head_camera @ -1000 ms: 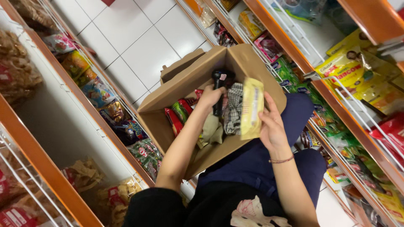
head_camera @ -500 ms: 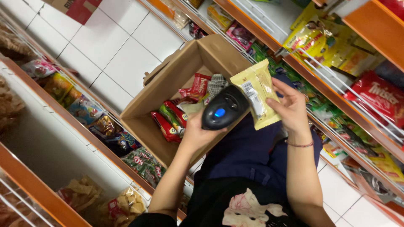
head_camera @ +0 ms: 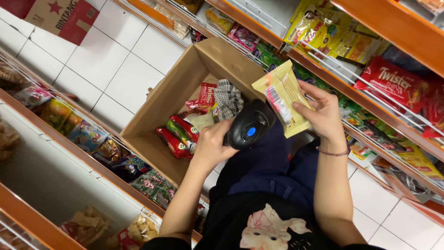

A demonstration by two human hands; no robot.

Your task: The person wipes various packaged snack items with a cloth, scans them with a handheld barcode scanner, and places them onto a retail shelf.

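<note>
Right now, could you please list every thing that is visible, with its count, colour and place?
scanner: one, black with a blue button, held in the left hand, aimed at the yellow packet.
yellow packet: one, pale yellow, held up in the right hand.
cardboard box: one, brown, open, on the floor in front of the knees.
snack packets: several, mostly red and green, inside the box.
checked cloth: one, black and white, inside the box.
shelves: orange, on both sides, stocked with colourful packets.
floor: white tiles.
bracelet: one, thin, on the right wrist.
left hand: grips the scanner.
right hand: holds the packet.
</note>
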